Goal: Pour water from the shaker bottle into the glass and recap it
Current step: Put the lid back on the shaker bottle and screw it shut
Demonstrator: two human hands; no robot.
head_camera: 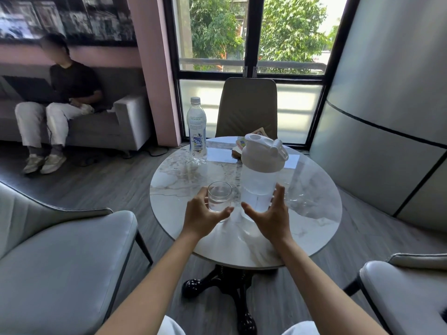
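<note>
1. On the near half of the round marble table (314, 221), the shaker (258, 175) stands upright just right of the glass (219, 197).
2. Right hand (271, 218) is spread open at the near side of the shaker's base, thumb to the left and fingers (279, 194) curving up past its right side; whether any fingertip touches the plastic cannot be told, and nothing is clasped.
3. Left hand (202, 216) cups the near left of the glass with the thumb along its lower front; the hold looks loose, and firm contact cannot be told.
4. Glass holds water to roughly half its height and sits on the tabletop.
5. Shaker's long axis is vertical, its white lid (262, 151) on top, flip cap tilted back to the right with the spout open toward the far left; water fills its lower part.
6. Far left on the table stands a capped water bottle (197, 131); a book (242, 143) lies behind the shaker.
7. Grey chairs (60, 262) flank the table, another chair faces from the window (251, 35), and a person (60, 100) sits on a sofa far left.
</note>
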